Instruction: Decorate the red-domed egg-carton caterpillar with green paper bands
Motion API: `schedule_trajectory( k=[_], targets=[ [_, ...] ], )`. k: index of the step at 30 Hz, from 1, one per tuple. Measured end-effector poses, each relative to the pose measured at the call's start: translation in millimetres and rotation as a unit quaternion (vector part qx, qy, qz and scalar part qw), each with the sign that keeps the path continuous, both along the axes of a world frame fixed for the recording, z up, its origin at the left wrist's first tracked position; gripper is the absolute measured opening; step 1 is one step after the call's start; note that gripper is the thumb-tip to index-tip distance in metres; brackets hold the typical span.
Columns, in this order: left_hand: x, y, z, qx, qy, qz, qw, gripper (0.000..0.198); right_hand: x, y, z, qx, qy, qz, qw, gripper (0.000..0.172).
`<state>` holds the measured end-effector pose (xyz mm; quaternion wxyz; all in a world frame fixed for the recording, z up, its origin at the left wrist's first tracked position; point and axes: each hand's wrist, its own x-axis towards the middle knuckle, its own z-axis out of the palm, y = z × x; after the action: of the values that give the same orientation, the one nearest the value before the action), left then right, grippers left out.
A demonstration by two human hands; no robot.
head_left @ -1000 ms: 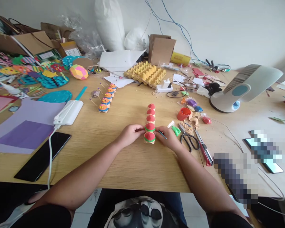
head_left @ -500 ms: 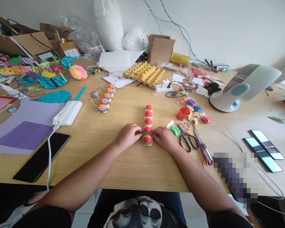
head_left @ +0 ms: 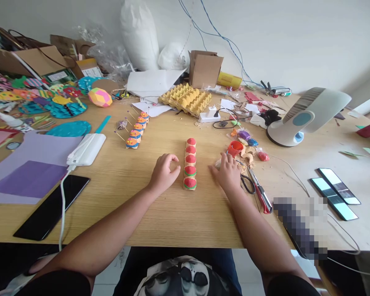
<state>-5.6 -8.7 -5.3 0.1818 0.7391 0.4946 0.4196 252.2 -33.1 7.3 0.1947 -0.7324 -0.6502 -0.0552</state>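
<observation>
A row of egg-carton cups painted red with green bands (head_left: 190, 164) lies on the wooden table (head_left: 179, 213) in front of me. My left hand (head_left: 164, 172) rests on the table just left of the row, fingers loosely curled and apart, holding nothing. My right hand (head_left: 227, 174) is to the right of the row, palm down with fingers stretched toward a red cup (head_left: 235, 148) and lying over small things beside the scissors (head_left: 248, 185). Neither hand touches the row.
A red utility knife (head_left: 259, 193) lies right of the scissors, with clay bags behind. A white fan (head_left: 305, 117), two glassy slabs (head_left: 334, 193), a yellow egg tray (head_left: 186, 98), an orange-blue cup row (head_left: 136, 131), a power bank (head_left: 86, 149), a phone (head_left: 51, 207) and purple paper (head_left: 27, 176) surround.
Both hands have let go of the red cup row. The left hand drew back a little to the left; the right hand moved right, toward the red cup and scissors.
</observation>
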Motion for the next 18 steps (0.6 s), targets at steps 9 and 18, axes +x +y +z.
schedule_trajectory(
  k=[9,18],
  targets=[
    [3,0,5.4,0.090,-0.016,0.008,0.996,0.008,-6,3,-3.4,0.058,0.129,0.143,0.980,0.043],
    [13,-29,24.1,0.167,0.061,-0.140,0.974,0.017,-38,-25,0.4,0.100,0.083,0.311,0.942,0.052]
  ],
)
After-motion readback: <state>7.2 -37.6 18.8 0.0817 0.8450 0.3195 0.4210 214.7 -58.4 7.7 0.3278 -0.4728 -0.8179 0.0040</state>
